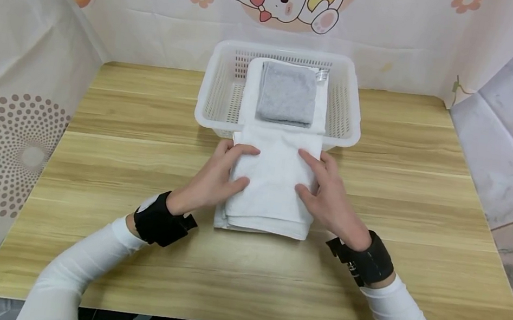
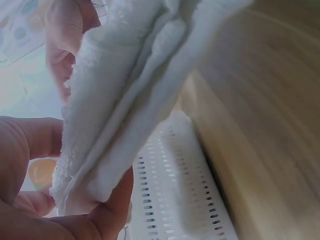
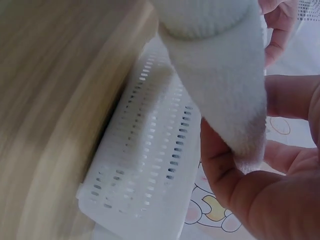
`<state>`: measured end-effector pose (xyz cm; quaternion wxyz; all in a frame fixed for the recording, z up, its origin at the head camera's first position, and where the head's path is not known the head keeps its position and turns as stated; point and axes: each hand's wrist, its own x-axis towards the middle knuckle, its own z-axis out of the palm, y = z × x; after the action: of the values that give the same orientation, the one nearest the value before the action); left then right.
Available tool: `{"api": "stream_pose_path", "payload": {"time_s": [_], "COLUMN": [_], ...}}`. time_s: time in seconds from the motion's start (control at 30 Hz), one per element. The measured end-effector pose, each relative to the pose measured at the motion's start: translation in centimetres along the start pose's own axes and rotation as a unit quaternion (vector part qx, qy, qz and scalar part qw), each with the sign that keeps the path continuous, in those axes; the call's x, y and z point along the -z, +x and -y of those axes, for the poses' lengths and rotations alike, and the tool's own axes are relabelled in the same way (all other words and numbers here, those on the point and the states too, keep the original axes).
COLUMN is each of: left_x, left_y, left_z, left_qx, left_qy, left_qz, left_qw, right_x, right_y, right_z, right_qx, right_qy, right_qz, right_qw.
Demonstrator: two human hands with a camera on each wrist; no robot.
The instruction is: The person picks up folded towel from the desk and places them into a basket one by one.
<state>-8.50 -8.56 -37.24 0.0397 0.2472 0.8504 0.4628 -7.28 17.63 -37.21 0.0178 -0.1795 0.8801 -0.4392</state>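
A folded white towel [image 1: 273,184] is held level in front of the basket, its far end at the basket's near rim. My left hand [image 1: 212,175] grips its left side, thumb on top and fingers curled beneath, as the left wrist view shows. On the opposite side my right hand [image 1: 331,200] pinches the towel the same way. Both wrist views show the towel's layers raised off the table. Inside the white plastic basket [image 1: 281,52], a small folded grey towel [image 1: 287,93] lies on another folded white towel [image 1: 251,91].
The basket stands at the back middle of the wooden table [image 1: 137,165], near a printed curtain [image 1: 156,31]. More curtain hangs along the left and right sides. The table's front edge runs below the forearms.
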Motion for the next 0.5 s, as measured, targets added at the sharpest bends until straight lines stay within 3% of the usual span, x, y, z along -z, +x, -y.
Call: {"api": "stream_pose_path", "payload": {"time_s": [0.17, 0.5], "left_x": [0.4, 1.0], "left_y": [1.0, 2.8], "left_z": [-0.4, -0.8], "left_qx": [-0.003, 0.021], "left_qy": [0.003, 0.009], "left_qz": [-0.001, -0.002], "left_qw": [1.0000, 0.9997], "right_x": [0.6, 1.8], "right_y": [0.7, 1.9], "right_z": [0.1, 0.3], "right_qx": [0.016, 0.028], "right_qy": [-0.013, -0.022], "right_qz": [-0.010, -0.015], "right_qw": [0.9997, 0.9992]}}
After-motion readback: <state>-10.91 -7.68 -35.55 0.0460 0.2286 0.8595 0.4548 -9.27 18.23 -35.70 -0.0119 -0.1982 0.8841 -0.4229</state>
